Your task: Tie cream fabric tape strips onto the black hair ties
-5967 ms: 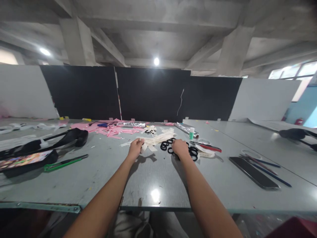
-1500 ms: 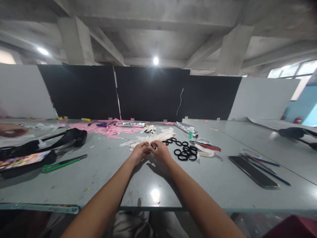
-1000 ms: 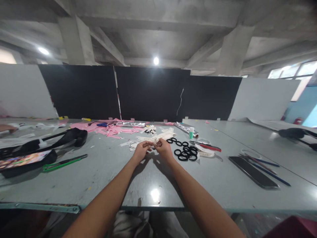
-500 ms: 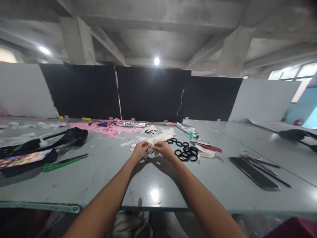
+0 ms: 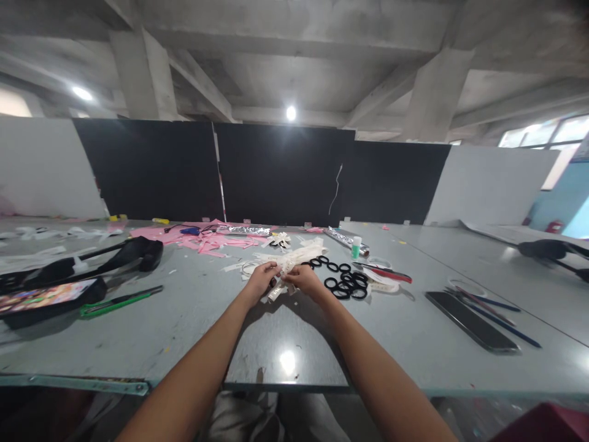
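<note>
Together, the left hand (image 5: 259, 281) and right hand (image 5: 302, 279) pinch a cream ribbon strip (image 5: 278, 287) just above the grey table (image 5: 193, 319), fingers closed on it from both sides. Black hair ties (image 5: 344, 281) lie at three o'clock of the hands, more cream strips (image 5: 299, 253) at twelve. A slack pinch could let the limp strip slide free; a careless sweep might scatter the ties.

Workshop, light-assembly type. Bare concrete beams and columns (image 5: 142, 73) overhead; long grey work surface (image 5: 285, 331) against black partition panels (image 5: 285, 175); pink scraps (image 5: 202, 239), loose black rings (image 5: 345, 279), green-handled cutter (image 5: 119, 301), glue bottle (image 5: 356, 247) scattered about.
</note>
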Demonstrator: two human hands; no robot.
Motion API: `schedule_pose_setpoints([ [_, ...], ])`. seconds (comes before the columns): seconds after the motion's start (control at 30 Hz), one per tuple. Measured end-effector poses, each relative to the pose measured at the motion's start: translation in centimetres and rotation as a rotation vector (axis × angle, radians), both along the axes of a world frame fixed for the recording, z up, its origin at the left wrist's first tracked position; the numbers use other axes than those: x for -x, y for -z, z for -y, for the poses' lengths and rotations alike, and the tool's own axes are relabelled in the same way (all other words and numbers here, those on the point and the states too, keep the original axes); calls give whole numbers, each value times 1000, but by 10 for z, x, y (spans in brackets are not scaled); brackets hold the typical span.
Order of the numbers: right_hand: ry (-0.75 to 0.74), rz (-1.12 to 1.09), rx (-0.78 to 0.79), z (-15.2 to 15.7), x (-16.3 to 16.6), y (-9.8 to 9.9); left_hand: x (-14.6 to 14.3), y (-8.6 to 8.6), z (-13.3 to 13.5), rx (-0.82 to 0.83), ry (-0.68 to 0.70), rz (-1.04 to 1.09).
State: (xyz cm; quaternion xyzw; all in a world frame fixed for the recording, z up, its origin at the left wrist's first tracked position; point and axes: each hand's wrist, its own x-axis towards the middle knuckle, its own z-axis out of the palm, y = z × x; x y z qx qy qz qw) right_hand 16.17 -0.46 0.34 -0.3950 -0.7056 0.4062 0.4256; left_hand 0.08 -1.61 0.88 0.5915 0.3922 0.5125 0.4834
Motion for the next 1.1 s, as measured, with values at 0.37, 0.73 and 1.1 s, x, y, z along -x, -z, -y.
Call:
schedule_pose_setpoints([
  [0.37, 110, 145, -172, 5, 6, -7, -3, -9, 6, -109, -53, 37],
  [0.73, 158, 309, -75, -23, 6, -28, 1, 5, -23, -131, -304, -19],
  [1.1, 288, 559, -222, -157, -2, -75, 35, 10, -62, -414, -480, -863],
])
